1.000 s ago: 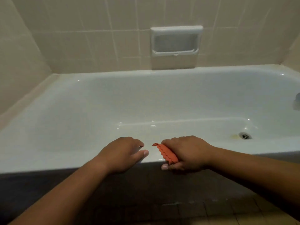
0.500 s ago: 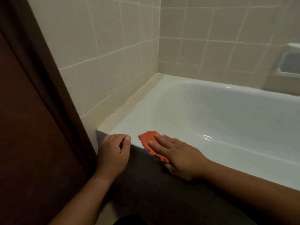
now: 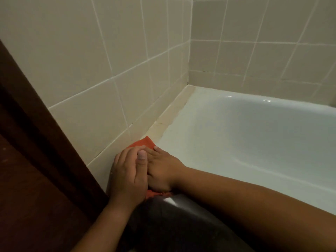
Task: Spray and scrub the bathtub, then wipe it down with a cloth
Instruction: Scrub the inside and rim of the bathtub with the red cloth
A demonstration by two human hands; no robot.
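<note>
Right hand (image 3: 161, 170) is flat on the orange cloth (image 3: 144, 142), fingers straight, pressing it onto the rim corner of the white bathtub (image 3: 181, 124), right against the tiled wall (image 3: 91, 60). Left hand (image 3: 127, 175) lies across the right one's fingers, loosely bent and gripping nothing I can see. The dark door frame (image 3: 27, 124) stands just beside them.

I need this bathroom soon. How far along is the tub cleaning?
Likely done: spraying and scrubbing, since the bathtub shows no foam and no bottle or brush is in view. In hand: the wipe-down. The right hand presses the orange cloth onto the rim corner by the tiled wall, with the left hand against it. Left: probably the stained strip along the wall.
</note>
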